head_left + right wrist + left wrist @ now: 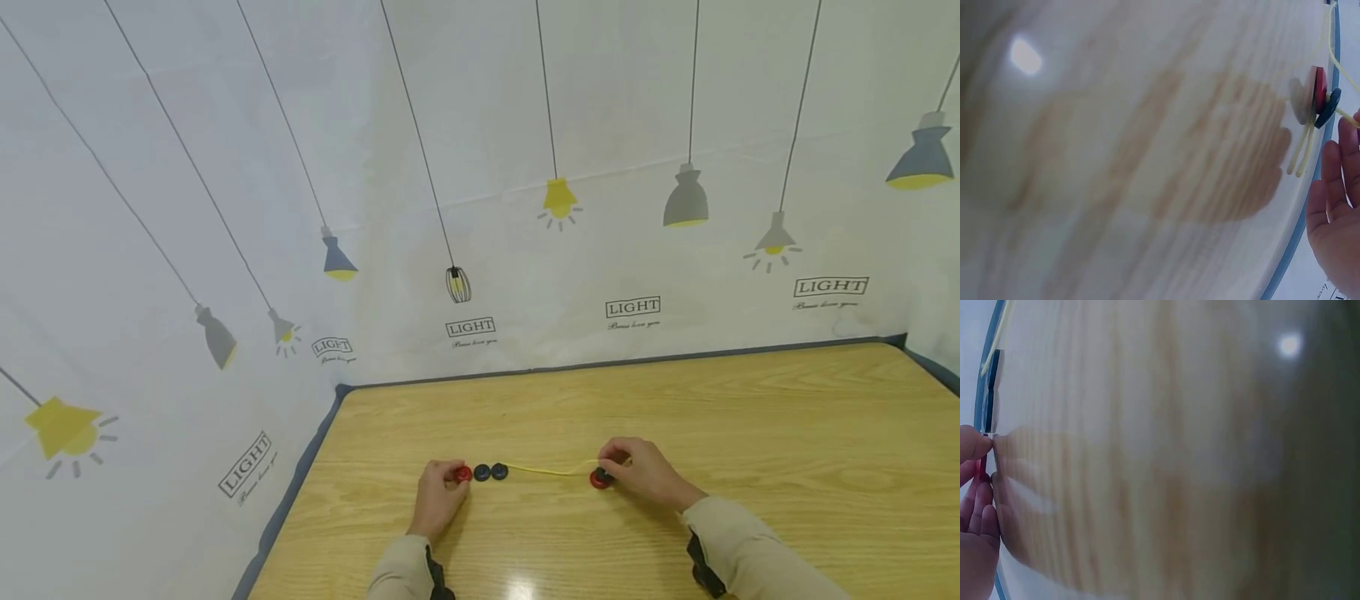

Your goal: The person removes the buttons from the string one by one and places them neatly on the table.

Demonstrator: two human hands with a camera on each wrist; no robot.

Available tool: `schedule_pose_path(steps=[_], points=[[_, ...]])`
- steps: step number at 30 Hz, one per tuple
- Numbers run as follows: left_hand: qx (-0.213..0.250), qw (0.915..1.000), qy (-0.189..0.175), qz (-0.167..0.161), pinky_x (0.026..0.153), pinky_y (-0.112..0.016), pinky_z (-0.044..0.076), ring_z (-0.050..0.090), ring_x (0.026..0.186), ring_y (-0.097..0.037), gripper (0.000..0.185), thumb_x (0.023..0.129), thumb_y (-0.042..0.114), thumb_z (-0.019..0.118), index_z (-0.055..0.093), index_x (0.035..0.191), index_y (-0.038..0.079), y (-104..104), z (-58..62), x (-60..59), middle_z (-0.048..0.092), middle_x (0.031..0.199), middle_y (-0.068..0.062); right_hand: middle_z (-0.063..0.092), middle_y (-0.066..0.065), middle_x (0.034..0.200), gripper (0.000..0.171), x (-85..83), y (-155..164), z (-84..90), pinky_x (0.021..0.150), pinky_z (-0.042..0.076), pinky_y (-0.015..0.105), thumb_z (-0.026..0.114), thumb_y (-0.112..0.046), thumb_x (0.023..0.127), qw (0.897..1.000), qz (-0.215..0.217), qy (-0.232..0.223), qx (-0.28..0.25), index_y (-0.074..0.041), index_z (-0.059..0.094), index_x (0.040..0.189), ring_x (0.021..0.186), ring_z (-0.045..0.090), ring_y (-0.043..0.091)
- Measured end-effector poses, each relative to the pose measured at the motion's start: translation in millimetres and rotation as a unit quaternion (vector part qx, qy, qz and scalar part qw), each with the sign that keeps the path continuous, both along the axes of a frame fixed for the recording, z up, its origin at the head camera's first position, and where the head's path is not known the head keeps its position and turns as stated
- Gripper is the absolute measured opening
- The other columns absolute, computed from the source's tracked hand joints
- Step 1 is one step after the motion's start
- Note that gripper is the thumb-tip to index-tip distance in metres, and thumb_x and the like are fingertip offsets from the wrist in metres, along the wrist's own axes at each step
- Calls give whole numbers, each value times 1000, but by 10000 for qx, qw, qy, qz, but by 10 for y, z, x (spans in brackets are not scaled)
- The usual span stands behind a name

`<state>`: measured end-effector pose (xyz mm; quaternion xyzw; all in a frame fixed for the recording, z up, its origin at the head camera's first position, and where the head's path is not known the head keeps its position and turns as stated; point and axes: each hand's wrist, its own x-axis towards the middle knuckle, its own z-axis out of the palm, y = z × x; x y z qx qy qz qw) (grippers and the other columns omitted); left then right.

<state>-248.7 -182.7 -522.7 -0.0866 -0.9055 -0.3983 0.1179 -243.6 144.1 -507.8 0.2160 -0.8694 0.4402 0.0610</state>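
My left hand (437, 502) pinches a red button (464, 473) at its edge against the tabletop. Beside it, two dark buttons (482, 472) lie in a row. A thin yellow string (543, 472) runs from near the farther dark one toward my right hand (651, 475). That hand's fingertips hold the string just above another red button (597, 481). In the right wrist view, a dark blue button (1329, 109) leans tilted against this red button (1319, 90). String passes at the pair, and two lengths stick out past them. The right thumb is mostly out of that view.
A wood-grain table (525, 542) stretches under both hands, with a blue edge strip along the wall. Behind and to the left hangs a white wall covering (480, 233) printed with lamps. Light glares off the tabletop near its front.
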Motion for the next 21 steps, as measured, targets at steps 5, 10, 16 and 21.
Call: schedule_pose_path(steps=[5,10,16,21], points=[[-69,9999,-89,-40,66,-26,40,50,78,-21,29,72,-3,65,62,101,-6,13,2,-8,51,89,-12,60,-2,77,5,8,-3,17,61,46,25,59,-7,84,10000,29,8,-48,-3,62,83,70,54,9],[-10,9998,-183,-104,66,-26,40,50,78,-22,29,72,-4,65,62,101,-6,17,25,-25,51,89,-12,60,-1,77,5,10,-7,18,61,46,25,59,-7,84,10000,16,29,-16,-3,62,84,70,54,9],[203,9995,-205,-156,69,-30,42,52,79,-25,33,70,-7,65,60,103,-9,9,43,-24,55,92,-16,60,-2,77,7,13,-11,19,61,46,25,59,-9,85,10000,63,-5,-18,-3,62,85,70,55,9],[310,9991,-286,-26,72,-35,43,52,82,-27,36,70,-7,65,59,105,-8,27,40,-28,55,92,-16,60,-2,77,7,20,-18,18,62,46,25,59,-9,85,9999,89,-31,-39,-3,62,85,70,55,9]])
